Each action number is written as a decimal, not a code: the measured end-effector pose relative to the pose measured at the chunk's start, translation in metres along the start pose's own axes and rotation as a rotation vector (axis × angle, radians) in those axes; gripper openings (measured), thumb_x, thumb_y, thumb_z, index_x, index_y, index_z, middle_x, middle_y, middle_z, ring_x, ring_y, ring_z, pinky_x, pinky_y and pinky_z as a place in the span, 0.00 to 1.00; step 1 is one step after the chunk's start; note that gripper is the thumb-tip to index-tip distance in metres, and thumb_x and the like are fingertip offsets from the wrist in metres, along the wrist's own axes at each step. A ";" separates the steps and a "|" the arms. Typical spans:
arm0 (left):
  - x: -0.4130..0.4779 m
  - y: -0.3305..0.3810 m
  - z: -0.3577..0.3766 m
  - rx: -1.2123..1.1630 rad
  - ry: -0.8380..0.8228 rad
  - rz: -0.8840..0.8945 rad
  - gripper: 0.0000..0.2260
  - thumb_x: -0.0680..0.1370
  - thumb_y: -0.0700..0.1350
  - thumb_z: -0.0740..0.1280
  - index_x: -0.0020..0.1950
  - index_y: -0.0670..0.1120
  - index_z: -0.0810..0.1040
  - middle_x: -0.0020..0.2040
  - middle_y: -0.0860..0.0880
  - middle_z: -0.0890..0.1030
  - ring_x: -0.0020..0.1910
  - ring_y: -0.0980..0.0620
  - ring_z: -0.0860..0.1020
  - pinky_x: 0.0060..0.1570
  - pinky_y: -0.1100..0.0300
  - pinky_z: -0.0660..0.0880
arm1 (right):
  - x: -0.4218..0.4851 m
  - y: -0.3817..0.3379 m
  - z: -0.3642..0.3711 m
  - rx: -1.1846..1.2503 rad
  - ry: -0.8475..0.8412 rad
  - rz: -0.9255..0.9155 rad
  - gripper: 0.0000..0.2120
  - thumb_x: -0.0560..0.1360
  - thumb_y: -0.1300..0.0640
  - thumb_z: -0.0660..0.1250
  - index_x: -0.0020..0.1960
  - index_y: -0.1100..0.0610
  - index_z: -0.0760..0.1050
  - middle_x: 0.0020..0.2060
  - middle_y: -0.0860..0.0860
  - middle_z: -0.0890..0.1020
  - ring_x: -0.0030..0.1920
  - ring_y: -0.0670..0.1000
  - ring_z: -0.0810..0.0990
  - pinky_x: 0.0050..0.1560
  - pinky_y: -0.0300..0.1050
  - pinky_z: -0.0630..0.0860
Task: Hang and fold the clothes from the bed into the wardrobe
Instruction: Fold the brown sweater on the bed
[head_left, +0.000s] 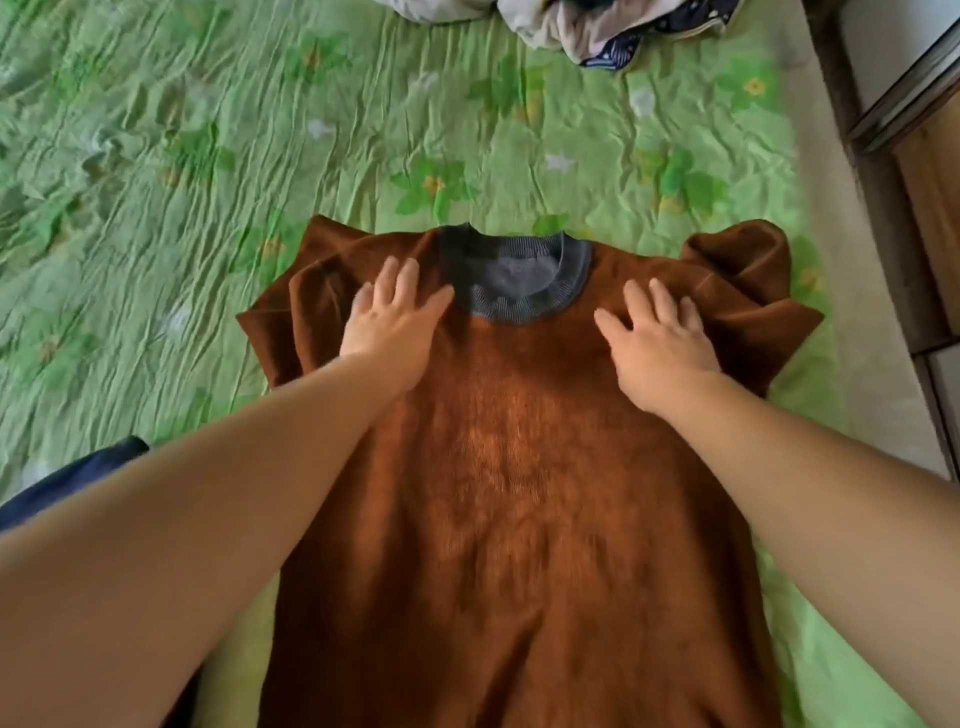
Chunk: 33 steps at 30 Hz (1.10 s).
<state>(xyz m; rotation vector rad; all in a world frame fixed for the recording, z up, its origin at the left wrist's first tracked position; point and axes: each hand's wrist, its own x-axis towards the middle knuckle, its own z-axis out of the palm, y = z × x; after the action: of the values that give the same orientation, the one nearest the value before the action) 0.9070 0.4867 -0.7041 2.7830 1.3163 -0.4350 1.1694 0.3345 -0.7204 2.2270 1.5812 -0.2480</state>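
A rust-brown knitted top (519, 493) with a grey-blue ribbed collar (519, 280) lies spread flat on the bed, collar pointing away from me. Its short sleeves are bunched at both shoulders. My left hand (395, 322) lies flat on the left shoulder, fingers straight, just beside the collar. My right hand (660, 343) presses flat on the right shoulder, fingers spread. Neither hand grips the fabric.
The bed carries a crumpled green floral sheet (182, 156). A heap of pale and dark-blue clothes (597, 26) lies at the far edge. Dark-blue cloth (72, 478) shows at the left under my forearm. Wooden furniture (914, 130) stands along the bed's right side.
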 end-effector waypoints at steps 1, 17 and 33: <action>0.013 -0.009 0.002 -0.003 -0.003 -0.040 0.37 0.80 0.43 0.64 0.81 0.60 0.46 0.82 0.40 0.41 0.80 0.39 0.38 0.78 0.39 0.46 | 0.012 0.006 0.001 0.006 -0.020 0.049 0.31 0.82 0.52 0.59 0.80 0.42 0.48 0.81 0.59 0.44 0.80 0.65 0.41 0.77 0.68 0.48; 0.064 -0.053 0.016 -0.016 -0.040 -0.116 0.47 0.70 0.72 0.67 0.80 0.58 0.45 0.75 0.40 0.64 0.75 0.37 0.61 0.69 0.31 0.57 | 0.053 0.066 0.012 0.048 0.049 0.244 0.50 0.68 0.19 0.55 0.78 0.50 0.51 0.69 0.63 0.68 0.67 0.65 0.68 0.64 0.64 0.65; 0.051 -0.149 0.008 -0.708 -0.082 -0.419 0.24 0.77 0.71 0.57 0.62 0.56 0.75 0.63 0.40 0.77 0.57 0.39 0.77 0.61 0.44 0.74 | 0.023 -0.019 0.006 0.217 0.184 -0.179 0.39 0.75 0.30 0.58 0.80 0.42 0.47 0.79 0.58 0.52 0.78 0.63 0.52 0.73 0.74 0.56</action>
<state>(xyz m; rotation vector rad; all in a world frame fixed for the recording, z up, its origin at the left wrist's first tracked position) 0.8222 0.6197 -0.7122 1.9064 1.6298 -0.0566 1.1600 0.3577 -0.7381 2.3267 1.9396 -0.2837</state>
